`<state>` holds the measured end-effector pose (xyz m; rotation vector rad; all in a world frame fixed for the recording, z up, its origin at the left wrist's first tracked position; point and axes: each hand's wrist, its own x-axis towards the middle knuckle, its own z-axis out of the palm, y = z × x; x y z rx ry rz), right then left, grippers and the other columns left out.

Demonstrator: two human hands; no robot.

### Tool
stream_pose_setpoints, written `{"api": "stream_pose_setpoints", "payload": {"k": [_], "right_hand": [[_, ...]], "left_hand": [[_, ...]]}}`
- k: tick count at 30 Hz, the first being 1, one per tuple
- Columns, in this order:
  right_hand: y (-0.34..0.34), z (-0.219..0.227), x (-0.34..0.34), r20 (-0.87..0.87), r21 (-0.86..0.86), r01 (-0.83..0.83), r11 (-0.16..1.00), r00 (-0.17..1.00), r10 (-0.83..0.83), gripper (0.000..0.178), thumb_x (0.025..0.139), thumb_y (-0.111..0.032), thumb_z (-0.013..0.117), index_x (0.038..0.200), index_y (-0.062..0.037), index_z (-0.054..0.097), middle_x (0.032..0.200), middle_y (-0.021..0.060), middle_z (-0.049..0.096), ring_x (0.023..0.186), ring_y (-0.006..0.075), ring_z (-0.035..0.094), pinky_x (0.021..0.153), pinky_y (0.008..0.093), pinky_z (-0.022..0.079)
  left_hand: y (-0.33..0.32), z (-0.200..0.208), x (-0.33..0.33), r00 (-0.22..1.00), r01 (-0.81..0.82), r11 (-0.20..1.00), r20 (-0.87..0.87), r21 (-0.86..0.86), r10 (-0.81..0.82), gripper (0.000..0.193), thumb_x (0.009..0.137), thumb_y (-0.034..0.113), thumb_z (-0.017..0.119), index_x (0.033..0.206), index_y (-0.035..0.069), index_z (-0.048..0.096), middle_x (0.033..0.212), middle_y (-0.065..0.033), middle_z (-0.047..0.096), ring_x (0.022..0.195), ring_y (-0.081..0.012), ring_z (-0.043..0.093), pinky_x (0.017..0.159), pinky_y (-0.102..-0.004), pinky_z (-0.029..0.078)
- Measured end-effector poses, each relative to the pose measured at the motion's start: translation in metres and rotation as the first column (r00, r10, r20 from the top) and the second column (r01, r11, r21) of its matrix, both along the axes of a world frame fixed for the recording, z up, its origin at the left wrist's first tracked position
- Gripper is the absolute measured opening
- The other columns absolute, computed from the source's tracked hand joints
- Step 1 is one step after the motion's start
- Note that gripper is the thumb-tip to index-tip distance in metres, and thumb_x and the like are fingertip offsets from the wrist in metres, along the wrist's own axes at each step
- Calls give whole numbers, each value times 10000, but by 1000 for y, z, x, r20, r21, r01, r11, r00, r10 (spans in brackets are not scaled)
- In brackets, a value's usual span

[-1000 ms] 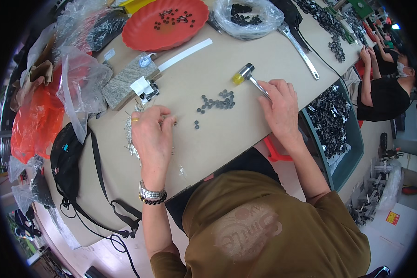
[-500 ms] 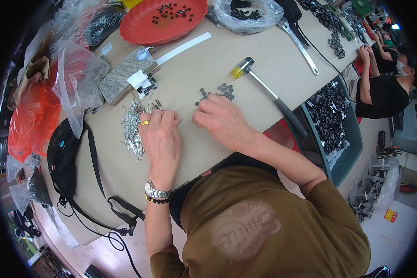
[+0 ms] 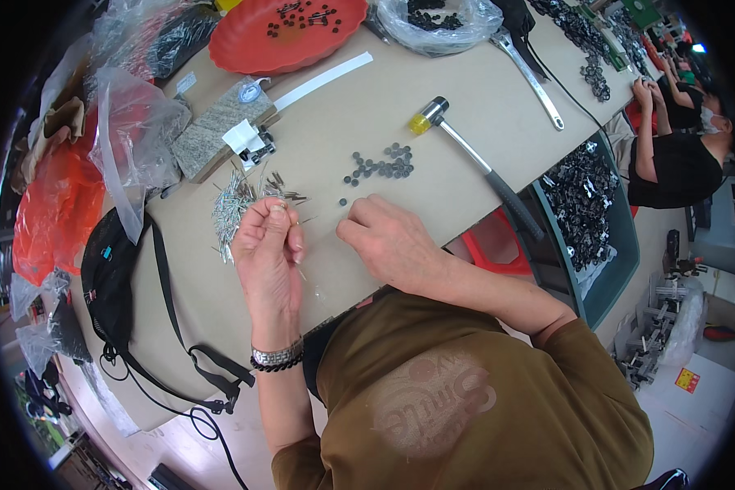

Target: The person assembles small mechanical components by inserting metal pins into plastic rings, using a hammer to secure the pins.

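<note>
My left hand is turned palm up, thumb pressed against curled fingers. Thin metal pins stick out from between its fingers. Just beyond it lies a loose pile of silvery metal pins, with a few darker pins at its right side. My right hand rests low over the table, fingers curled in; whatever is between its fingertips is hidden. Past its knuckles is a cluster of small dark round caps, with one single cap lying nearer.
A stone block stands behind the pins. Farther back are a red dish and a bag of black parts. A mallet and a wrench lie right. A green bin stands beside the table; a black bag lies left.
My left hand has turned from palm down to palm up and drawn back from the pin pile. My right hand has moved slightly nearer to me, uncovering the round caps.
</note>
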<state>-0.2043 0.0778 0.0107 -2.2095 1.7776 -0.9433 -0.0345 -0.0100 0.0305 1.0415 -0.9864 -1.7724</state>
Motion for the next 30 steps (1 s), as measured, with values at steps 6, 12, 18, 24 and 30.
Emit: {"api": "stream_pose_setpoints", "payload": {"k": [6, 12, 18, 24, 30], "right_hand": [[2, 5, 1, -31, 51, 13, 999, 999, -12, 151, 770, -23, 645, 916, -31, 606, 887, 117, 539, 873, 281, 592, 719, 384, 539], [-4, 11, 1, 144, 78, 67, 995, 987, -78, 97, 834, -35, 685, 914, -37, 632, 896, 94, 562, 854, 270, 625, 661, 391, 528], [-4, 35, 5, 570, 161, -41, 986, 820, -59, 90, 877, -39, 738, 903, -15, 655, 857, 88, 611, 754, 211, 663, 629, 341, 514], [-1, 27, 7, 667, 168, -32, 985, 740, -90, 121, 852, -75, 741, 858, -8, 641, 840, 101, 632, 683, 241, 649, 620, 363, 517], [5, 29, 10, 812, 232, -27, 972, 555, -179, 113, 913, -48, 708, 865, 19, 631, 831, 79, 643, 693, 142, 667, 611, 292, 522]], "left_hand": [[23, 2, 4, 936, 98, 946, -351, 308, 17, 115, 1040, 134, 639, 1086, 29, 630, 910, -44, 645, 706, -112, 536, 583, -230, 424], [35, -4, 5, 875, 146, 929, -483, 339, 40, 129, 1048, 133, 621, 1129, 33, 607, 964, -59, 650, 778, -136, 546, 675, -265, 460], [47, -8, -3, 921, 73, 961, -388, 266, 37, 116, 1035, 144, 653, 1046, 30, 672, 924, -43, 671, 804, -132, 576, 727, -278, 465], [56, -11, -7, 929, 45, 971, -366, 234, 45, 130, 1037, 151, 651, 1048, 26, 685, 934, -36, 675, 823, -131, 589, 779, -287, 499], [62, -11, -16, 882, 41, 942, -455, 333, 123, 133, 1050, 167, 628, 1064, 38, 661, 962, -55, 686, 849, -148, 615, 824, -301, 525]]}}
